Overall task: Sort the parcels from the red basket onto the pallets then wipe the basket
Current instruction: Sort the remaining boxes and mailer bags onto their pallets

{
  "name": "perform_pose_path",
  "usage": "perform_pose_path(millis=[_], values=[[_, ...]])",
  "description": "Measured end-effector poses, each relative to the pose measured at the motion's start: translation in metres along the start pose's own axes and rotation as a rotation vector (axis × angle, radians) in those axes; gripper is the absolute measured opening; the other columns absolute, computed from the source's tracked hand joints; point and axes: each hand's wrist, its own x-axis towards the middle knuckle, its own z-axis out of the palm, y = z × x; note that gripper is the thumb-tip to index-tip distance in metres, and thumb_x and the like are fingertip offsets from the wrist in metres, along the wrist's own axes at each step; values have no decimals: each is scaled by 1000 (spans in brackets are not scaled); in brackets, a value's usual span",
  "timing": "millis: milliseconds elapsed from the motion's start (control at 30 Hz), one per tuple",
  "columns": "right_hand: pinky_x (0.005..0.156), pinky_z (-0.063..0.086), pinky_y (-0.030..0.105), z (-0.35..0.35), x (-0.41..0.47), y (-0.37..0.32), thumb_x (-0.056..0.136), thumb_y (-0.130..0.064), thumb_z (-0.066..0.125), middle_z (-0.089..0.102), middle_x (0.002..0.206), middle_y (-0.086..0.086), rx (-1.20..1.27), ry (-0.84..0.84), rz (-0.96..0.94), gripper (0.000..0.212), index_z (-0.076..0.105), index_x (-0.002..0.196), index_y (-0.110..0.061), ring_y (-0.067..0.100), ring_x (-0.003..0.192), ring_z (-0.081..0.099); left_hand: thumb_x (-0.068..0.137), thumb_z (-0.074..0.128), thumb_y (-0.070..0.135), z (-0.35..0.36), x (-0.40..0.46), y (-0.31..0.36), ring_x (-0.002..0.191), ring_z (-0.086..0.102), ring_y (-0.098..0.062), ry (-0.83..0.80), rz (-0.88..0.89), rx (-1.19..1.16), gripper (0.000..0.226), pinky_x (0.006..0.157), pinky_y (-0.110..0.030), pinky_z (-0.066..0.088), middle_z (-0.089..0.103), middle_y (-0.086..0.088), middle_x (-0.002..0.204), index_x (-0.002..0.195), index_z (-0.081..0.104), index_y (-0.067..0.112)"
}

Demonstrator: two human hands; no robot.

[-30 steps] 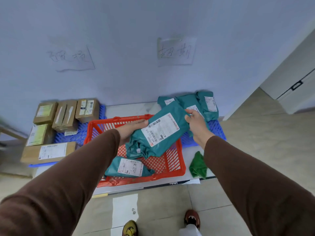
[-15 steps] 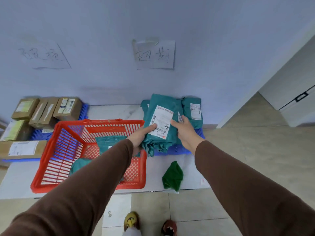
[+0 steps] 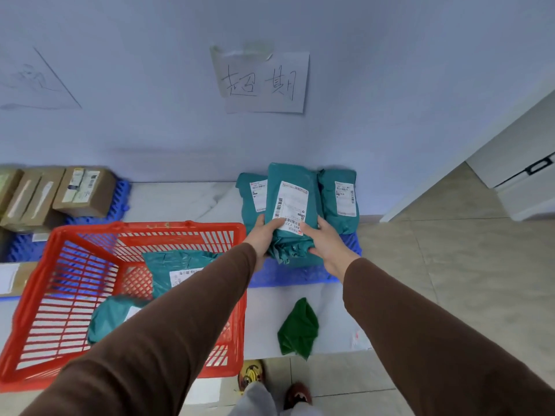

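Note:
A teal mailer bag with a white label (image 3: 291,202) lies on the right blue pallet (image 3: 300,274), on top of two other teal bags (image 3: 339,199). My left hand (image 3: 264,235) grips its near left edge, thumb on the label. My right hand (image 3: 326,241) holds its near right edge with fingers spread. The red basket (image 3: 57,259) stands to the left on a white sheet; two teal bags (image 3: 177,271) lie inside it, partly hidden by my left sleeve.
Brown cardboard boxes (image 3: 84,190) sit on the left blue pallet (image 3: 120,202) by the wall. A crumpled green cloth (image 3: 298,328) lies on the white sheet in front of the right pallet. A handwritten paper sign (image 3: 261,82) hangs on the wall. My shoes (image 3: 297,391) stand on tiled floor.
Both hands carried the teal bag out of the basket, to the right, and lowered it onto the stack on the right pallet. The view has shifted right.

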Motion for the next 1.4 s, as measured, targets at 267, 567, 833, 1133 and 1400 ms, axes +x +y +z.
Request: perform_pose_path(millis=[267,567,833,1133,1400], values=[[71,43,22,-6,72,4,100,-11,60,56,120,-7,5,115,-10,41,38,134,-17,8,95,59,98,57,9,1,69,7,116,64,-26,87,72,170,39,105,-44,50,66,-10,131,137,54,10],[97,50,35,-10,149,17,101,-5,54,58,136,-1,-54,56,-40,50,40,147,-16,18,115,61,95,55,-1,5,132,1,109,63,-22,246,170,225,47,86,-27,51,65,-7,129,140,52,13],[89,54,32,-9,187,40,97,-6,55,35,159,-8,-115,26,-41,73,27,156,-37,18,125,57,95,53,-5,8,164,-14,111,60,-20,350,207,278,61,97,-29,49,62,-5,130,149,42,20],[83,56,32,-14,190,35,99,-11,58,47,140,-12,-176,-13,-18,75,21,158,-37,5,101,62,97,58,9,0,176,-18,122,59,-25,361,123,351,63,110,-39,45,59,-8,140,154,37,23],[115,37,39,-10,141,4,97,-23,63,28,163,-7,-162,2,-69,74,24,158,-34,17,146,33,100,59,25,11,124,-3,137,45,-25,378,120,326,69,104,-30,37,35,-8,159,159,23,21]])
